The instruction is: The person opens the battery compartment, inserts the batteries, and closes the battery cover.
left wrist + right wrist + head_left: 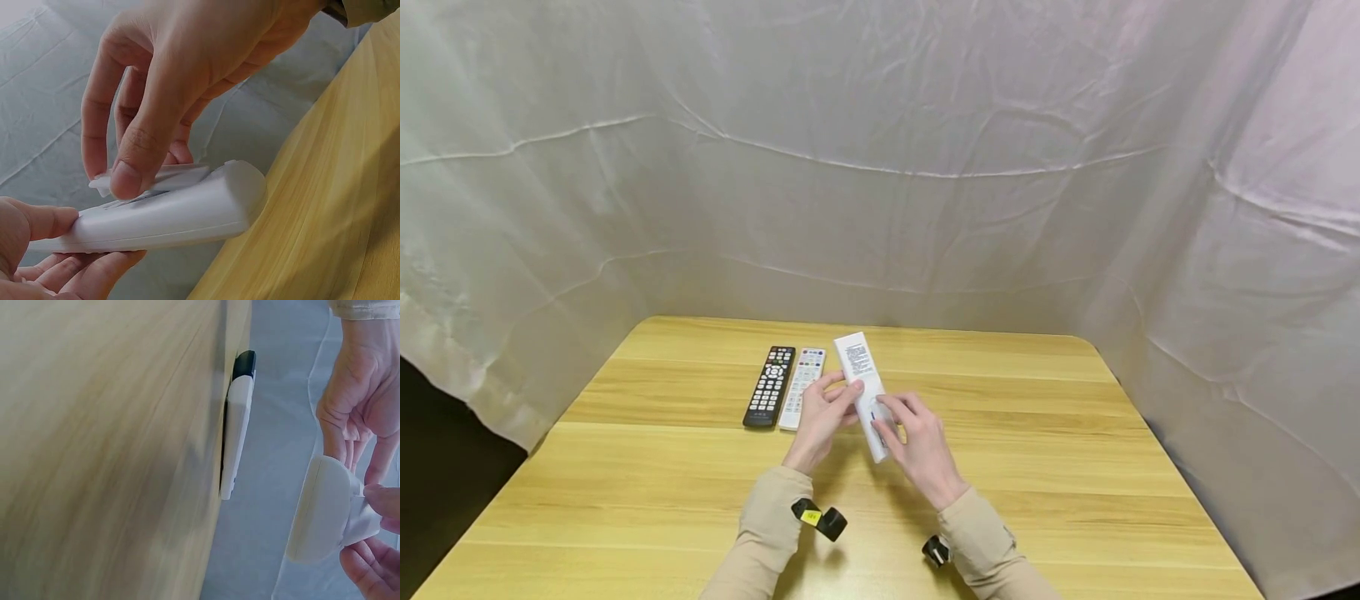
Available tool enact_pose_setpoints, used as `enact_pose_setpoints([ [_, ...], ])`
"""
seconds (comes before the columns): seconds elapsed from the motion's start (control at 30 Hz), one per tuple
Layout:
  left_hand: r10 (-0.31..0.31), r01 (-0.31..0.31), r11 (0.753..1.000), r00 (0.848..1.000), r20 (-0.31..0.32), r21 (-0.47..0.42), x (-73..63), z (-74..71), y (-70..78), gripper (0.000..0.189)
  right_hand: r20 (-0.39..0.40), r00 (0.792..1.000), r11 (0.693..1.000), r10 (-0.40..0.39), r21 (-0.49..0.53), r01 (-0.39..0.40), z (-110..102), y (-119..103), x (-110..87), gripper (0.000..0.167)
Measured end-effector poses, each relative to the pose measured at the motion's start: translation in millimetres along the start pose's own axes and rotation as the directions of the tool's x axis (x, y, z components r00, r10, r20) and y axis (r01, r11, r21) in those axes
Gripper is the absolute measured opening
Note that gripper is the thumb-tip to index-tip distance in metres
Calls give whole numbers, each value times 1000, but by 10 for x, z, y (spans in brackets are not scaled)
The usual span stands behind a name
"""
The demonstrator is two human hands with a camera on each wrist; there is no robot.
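A white remote control (855, 354) is held over the table with its back, printed with dark text, facing up. My left hand (820, 421) grips it around the middle, thumb on the back and fingers underneath. With thumb and fingertips, my right hand (922, 450) pinches the white battery cover (178, 179) at the near end of the remote. In the left wrist view the cover sits tilted, one end lifted off the remote's back and the other close to its rounded end. The battery compartment is mostly hidden beneath the cover and fingers.
Left of my hands, a black remote (769, 387) and another white remote (803, 386) lie side by side, buttons up, on the wooden table (1037, 417). Pale curtains (880, 208) hang around the table's back and sides. Each wrist wears a small black camera (831, 523).
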State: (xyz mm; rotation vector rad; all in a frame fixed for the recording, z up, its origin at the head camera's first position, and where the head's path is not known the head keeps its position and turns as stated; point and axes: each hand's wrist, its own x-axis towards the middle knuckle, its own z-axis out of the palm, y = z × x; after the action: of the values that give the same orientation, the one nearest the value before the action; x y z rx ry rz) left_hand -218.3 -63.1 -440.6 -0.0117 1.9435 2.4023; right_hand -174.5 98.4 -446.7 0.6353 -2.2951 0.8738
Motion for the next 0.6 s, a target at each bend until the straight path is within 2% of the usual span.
enact_pose_setpoints([
  [0.37, -3, 3, 1000, 1000, 0, 13, -11, 6, -17, 41, 11, 1000, 1000, -7, -31, 8, -9, 5, 2, 29],
  [0.6, -6, 6, 1000, 1000, -6, 15, -7, 7, -20, 40, -85, 996, 998, 34, 60, -29, -36, 12, 40, 28],
])
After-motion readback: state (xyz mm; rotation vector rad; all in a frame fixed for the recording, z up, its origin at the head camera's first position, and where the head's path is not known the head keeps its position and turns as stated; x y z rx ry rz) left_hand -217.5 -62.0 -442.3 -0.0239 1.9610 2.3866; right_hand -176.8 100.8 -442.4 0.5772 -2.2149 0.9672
